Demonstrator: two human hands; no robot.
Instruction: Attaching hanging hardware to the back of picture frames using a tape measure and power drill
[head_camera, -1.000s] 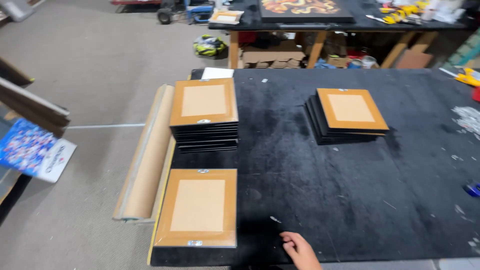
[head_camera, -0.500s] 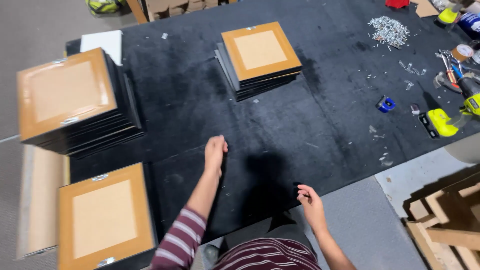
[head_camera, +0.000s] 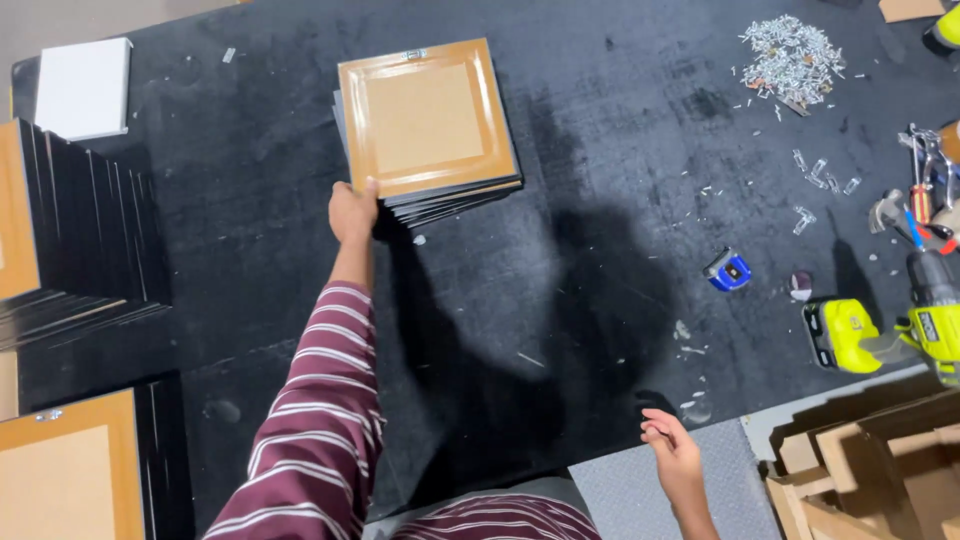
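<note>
A small stack of square picture frames (head_camera: 428, 125), brown backs up, lies at the middle of the black-covered table (head_camera: 560, 300). My left hand (head_camera: 353, 210) is stretched out to it and grips the near left corner of the top frame. My right hand (head_camera: 670, 452) hovers low at the table's near edge, fingers loosely curled and holding nothing. A taller stack of frames (head_camera: 60, 230) stands at the far left, and another frame (head_camera: 65, 475) lies at the lower left corner.
A white panel (head_camera: 85, 85) lies at the top left. On the right are a pile of metal staples (head_camera: 790, 55), a blue tape measure (head_camera: 727, 270), a yellow-green cordless drill (head_camera: 900, 325) and hand tools (head_camera: 915, 205). Wooden pieces (head_camera: 870, 480) stand at the lower right.
The view has swung right and down over the table. My left hand has reached forward from the table's middle to the corner of the central stack. My right hand stays near the edge.
</note>
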